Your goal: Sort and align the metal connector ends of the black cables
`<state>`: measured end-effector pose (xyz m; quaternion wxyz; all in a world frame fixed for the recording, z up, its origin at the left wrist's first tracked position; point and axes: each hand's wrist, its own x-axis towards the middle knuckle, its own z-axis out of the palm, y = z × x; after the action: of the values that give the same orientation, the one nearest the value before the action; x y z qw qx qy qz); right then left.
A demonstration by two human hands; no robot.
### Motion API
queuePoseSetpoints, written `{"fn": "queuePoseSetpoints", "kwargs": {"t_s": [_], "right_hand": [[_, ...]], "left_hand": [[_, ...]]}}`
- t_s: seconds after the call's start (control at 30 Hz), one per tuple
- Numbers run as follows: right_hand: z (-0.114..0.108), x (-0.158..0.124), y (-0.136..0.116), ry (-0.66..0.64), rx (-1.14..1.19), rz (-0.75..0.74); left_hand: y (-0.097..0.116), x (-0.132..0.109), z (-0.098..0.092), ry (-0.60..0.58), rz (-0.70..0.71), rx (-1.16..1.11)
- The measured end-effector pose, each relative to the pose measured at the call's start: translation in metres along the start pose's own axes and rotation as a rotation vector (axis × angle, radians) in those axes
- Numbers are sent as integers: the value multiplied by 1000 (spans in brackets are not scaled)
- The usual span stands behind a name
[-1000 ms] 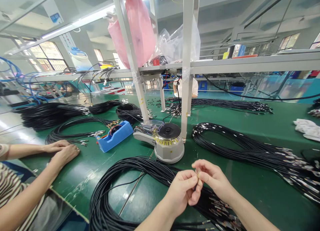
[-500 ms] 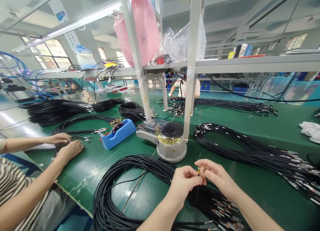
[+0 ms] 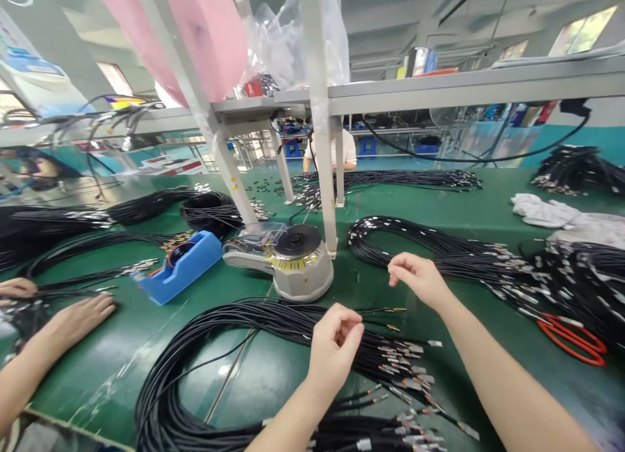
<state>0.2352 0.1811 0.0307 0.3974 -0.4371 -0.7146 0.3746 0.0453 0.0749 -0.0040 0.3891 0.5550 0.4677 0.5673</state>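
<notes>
My left hand [image 3: 336, 338] hovers over a looped bundle of black cables [image 3: 180, 357], thumb and forefinger slightly apart with nothing visible between them. Beyond its fingertips lie two cable ends with yellowish tips [image 3: 393, 327]. My right hand [image 3: 417, 279] is raised to the right, in front of a second black cable bundle [image 3: 371, 234]. Its fingers are bent together; anything within them is hidden. A round grey tape dispenser [image 3: 303, 279] with a black hub stands ahead of both hands. Many silvery cable ends [image 3: 415, 377] fan out between my forearms.
A blue tape holder [image 3: 183, 269] stands left of the round dispenser. Shelf posts [image 3: 322, 126] rise behind it. Red-handled scissors [image 3: 573, 341] and white gloves [image 3: 547, 211] lie at right. A co-worker's hands [image 3: 81, 318] rest at left; another person [image 3: 344, 149] sits beyond.
My hands have separated from the cable end with the yellow band that they were together at. The right hand has moved up and away; the view has turned right.
</notes>
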Motion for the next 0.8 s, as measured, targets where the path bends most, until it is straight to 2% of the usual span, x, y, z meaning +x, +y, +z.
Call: {"fn": "queuePoseSetpoints", "kwargs": {"t_s": [0.13, 0.27, 0.37, 0.47, 0.53, 0.6, 0.67, 0.7, 0.8], "right_hand": [[-20, 10, 40, 16, -38, 87], [-28, 12, 58, 46, -130, 124], [-31, 10, 46, 26, -172, 92], [-33, 2, 23, -98, -177, 35], [-35, -4, 9, -177, -186, -9], [-37, -10, -1, -218, -228, -52], [-39, -13, -6, -219, -276, -74], [-39, -15, -7, -208, -287, -78], [-36, -16, -10, -185, -222, -74]], "left_hand": [[-5, -3, 16, -350, 218, 339], [-10, 10, 48, -474, 346, 552], [-16, 19, 84, -563, 326, 676], [-22, 24, 121, -607, 258, 778], [-22, 27, 134, -617, 232, 814], [-16, 32, 133, -691, 236, 870], [-1, 33, 118, -763, 230, 881], [8, 32, 107, -761, 216, 841], [38, 21, 64, -588, 153, 518]]}}
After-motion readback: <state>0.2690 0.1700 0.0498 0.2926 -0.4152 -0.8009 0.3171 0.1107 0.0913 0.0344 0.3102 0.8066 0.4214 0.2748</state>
